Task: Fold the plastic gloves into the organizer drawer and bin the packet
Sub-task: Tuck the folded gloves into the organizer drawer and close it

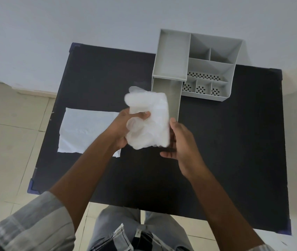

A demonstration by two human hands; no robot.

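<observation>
Currently we hold the gloves [149, 120] above the table [225, 142] centre — left hand [124, 127] gripping them, right hand [180, 142] touching their edge, fingers straight — before the open drawer [167, 98]; packet [87, 129] at the left edge.

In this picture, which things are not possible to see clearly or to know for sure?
- Gloves, head view: a blurred, translucent bundle; how many there are and how far folded cannot be told.
- Right hand: its fingertips are behind the bundle, so the grip is unclear.
- Left hand: partly covered by the plastic.
- Drawer: its near end is hidden by the gloves.
- Packet: any print is unreadable, and the left arm covers its corner.
- A bin: none in view.
</observation>
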